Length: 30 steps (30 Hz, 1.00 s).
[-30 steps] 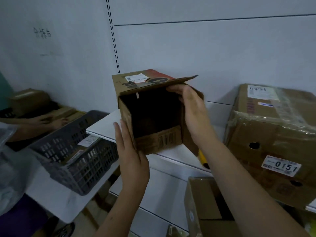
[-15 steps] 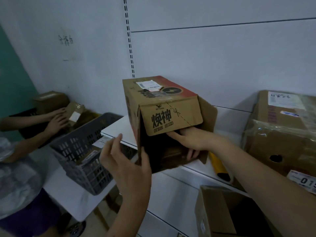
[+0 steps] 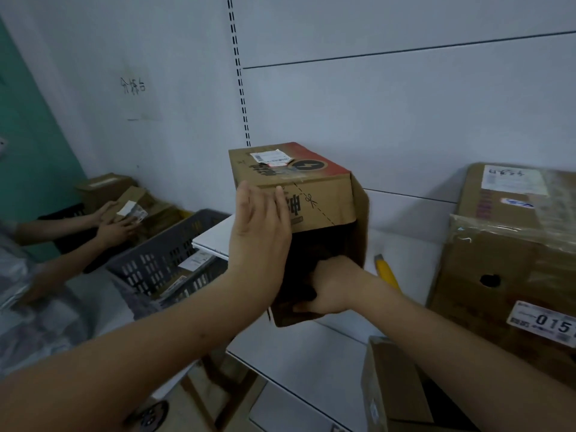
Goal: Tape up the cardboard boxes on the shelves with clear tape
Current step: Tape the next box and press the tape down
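Cardboard box (image 3: pixel 296 182), left hand (image 3: pixel 258 232) flat on top flap, right hand (image 3: pixel 330 288) gripping bottom flap

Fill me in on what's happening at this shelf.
A person is folding shut a printed cardboard box on the white shelf. The left hand lies flat against the top flap; the right hand grips the bottom flap. No tape is on this end yet. Another person handles a parcel at far left.

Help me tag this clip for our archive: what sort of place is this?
Probably a parcel depot or stockroom. White shelves hold cardboard boxes; a big wrapped box bears a numbered sticker, and a grey basket holds more labelled parcels. The left hand presses a flap of an open box.
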Motion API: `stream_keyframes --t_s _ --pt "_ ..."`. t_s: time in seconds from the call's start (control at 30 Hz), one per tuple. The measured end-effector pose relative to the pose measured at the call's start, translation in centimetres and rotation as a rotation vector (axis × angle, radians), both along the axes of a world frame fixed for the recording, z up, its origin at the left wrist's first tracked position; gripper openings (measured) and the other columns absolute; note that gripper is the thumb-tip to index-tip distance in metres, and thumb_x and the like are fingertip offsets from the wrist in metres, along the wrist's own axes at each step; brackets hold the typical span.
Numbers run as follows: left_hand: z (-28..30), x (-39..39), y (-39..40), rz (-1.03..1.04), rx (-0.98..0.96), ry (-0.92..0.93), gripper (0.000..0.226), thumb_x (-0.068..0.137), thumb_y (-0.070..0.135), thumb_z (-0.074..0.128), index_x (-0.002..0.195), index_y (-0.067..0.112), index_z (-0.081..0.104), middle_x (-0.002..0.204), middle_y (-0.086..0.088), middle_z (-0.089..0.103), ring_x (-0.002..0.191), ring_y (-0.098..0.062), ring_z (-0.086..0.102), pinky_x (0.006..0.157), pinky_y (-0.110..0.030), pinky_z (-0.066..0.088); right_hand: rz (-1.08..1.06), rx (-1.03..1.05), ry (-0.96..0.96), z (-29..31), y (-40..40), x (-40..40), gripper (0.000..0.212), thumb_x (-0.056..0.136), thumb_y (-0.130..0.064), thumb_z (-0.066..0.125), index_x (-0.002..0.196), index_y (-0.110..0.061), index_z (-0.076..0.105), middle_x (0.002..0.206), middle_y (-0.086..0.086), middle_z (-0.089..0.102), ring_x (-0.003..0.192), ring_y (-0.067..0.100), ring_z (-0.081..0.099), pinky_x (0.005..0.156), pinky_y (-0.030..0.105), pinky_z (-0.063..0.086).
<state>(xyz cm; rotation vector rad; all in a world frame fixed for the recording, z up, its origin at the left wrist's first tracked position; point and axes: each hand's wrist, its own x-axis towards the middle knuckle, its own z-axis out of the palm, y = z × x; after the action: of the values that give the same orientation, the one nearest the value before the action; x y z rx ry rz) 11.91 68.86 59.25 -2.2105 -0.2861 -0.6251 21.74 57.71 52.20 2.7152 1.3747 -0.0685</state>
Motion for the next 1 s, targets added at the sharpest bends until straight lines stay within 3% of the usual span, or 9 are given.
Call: stream_keyframes --t_s 0.17,0.23,0.3,0.37,0.5,0.73,0.8,0.9,1.0 --pt "2.1 0.6 1.0 -0.061 -0.144 0.110 0.068 0.095 0.036 0.057 0.145 -0.001 0.030 0.140 -0.023 0.040 0.115 -0.034 0.049 0.093 -0.043 0.048 -0.048 -0.019 -0.181 -3.2 -1.2 -1.0 0.055 0.096 -0.063 0.042 0.101 -0.013 0.065 0.097 0.008 0.062 0.096 0.026 0.060 0.086 0.036 0.046" --pt "3.0 0.7 1.6 -0.201 -0.311 0.126 0.051 0.098 0.040 0.048 0.135 0.006 0.041 0.144 -0.020 0.039 0.108 -0.031 0.052 0.074 -0.035 0.048 -0.097 0.108 -0.221 -5.4 -2.4 -1.2 0.061 0.095 -0.066 0.032 0.120 -0.022 0.067 0.118 0.012 0.058 0.117 0.031 0.051 0.107 0.046 0.031" --pt "4.7 0.3 2.6 -0.341 -0.540 0.008 0.033 0.101 0.040 0.038 0.114 0.013 0.053 0.116 -0.014 0.060 0.087 -0.027 0.057 0.067 -0.036 0.047 -0.131 0.236 -0.345 -7.5 -3.6 -1.4 0.064 0.091 -0.068 0.027 0.121 -0.031 0.069 0.128 0.013 0.057 0.128 0.037 0.045 0.117 0.057 0.013" --pt "5.6 0.2 4.2 -0.432 -0.699 -0.127 0.035 0.103 0.042 0.033 0.111 0.015 0.053 0.087 -0.010 0.063 0.072 -0.030 0.059 0.065 -0.041 0.052 -0.146 0.330 -0.457 -9.1 -4.3 -2.1 0.059 0.090 -0.067 0.036 0.122 -0.031 0.070 0.144 0.012 0.050 0.139 0.040 0.035 0.119 0.059 0.008" --pt "5.7 0.8 5.4 -0.526 -0.940 -0.203 0.028 0.105 0.044 0.036 0.102 0.018 0.044 0.082 -0.009 0.061 0.066 -0.032 0.065 0.059 -0.045 0.055 -0.249 0.415 -0.490 -9.7 -3.6 -3.2 0.061 0.078 -0.065 0.066 0.128 -0.032 0.065 0.164 0.010 0.021 0.150 0.041 0.016 0.117 0.065 0.002" --pt "3.8 3.1 3.0 -0.601 -1.576 -0.328 0.015 0.107 0.036 0.038 0.107 0.021 0.039 0.100 -0.009 0.060 0.079 -0.032 0.070 0.065 -0.042 0.060 0.026 0.503 -0.231 -10.9 -4.5 -0.4 0.052 0.103 -0.050 0.034 0.137 -0.018 0.057 0.156 0.002 0.037 0.146 0.017 0.030 0.117 0.049 0.029" --pt "2.4 3.2 2.3 -0.634 -1.543 -0.245 0.007 0.105 0.024 0.045 0.110 0.022 0.041 0.106 -0.007 0.061 0.087 -0.023 0.066 0.066 -0.030 0.055 0.098 0.527 -0.242 -10.4 -5.1 -0.2 0.044 0.104 -0.041 0.039 0.135 -0.015 0.056 0.146 0.000 0.044 0.136 0.015 0.041 0.117 0.044 0.032" --pt "0.3 2.9 3.4 -0.721 -1.175 -0.081 0.045 0.089 0.005 0.060 0.129 0.023 0.049 0.134 -0.004 0.047 0.120 -0.020 0.052 0.093 -0.029 0.051 0.177 0.565 -0.214 -10.2 -5.6 -0.4 0.037 0.101 -0.034 0.046 0.129 -0.013 0.057 0.131 0.000 0.051 0.114 0.014 0.053 0.099 0.028 0.047" --pt "-0.4 2.5 5.5 -0.750 -0.936 -0.026 0.065 0.086 0.027 0.066 0.147 0.034 0.043 0.150 0.000 0.033 0.136 -0.022 0.042 0.106 -0.042 0.048 0.230 0.558 -0.282 -10.5 -5.3 0.2 0.038 0.094 -0.025 0.060 0.128 -0.011 0.060 0.126 0.004 0.056 0.100 0.016 0.060 0.083 0.024 0.051"
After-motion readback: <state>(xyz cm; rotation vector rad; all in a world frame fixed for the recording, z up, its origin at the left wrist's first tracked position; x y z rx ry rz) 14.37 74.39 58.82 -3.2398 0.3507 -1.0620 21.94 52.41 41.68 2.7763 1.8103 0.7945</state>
